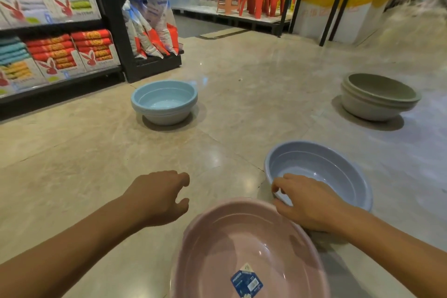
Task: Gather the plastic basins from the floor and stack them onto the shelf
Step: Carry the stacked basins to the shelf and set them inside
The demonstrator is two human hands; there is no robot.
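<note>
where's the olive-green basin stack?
The olive-green basin stack sits far right in the head view, on the floor beyond the lavender-blue basin the right hand grips.

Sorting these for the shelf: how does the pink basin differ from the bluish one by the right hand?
The pink basin carries a blue label inside; the bluish basin shows none. The right hand pinches the bluish basin's near rim; no hand plainly grips the pink basin. The pink basin lies nearer the camera than the bluish basin. Both are round, empty, open side up.
</note>
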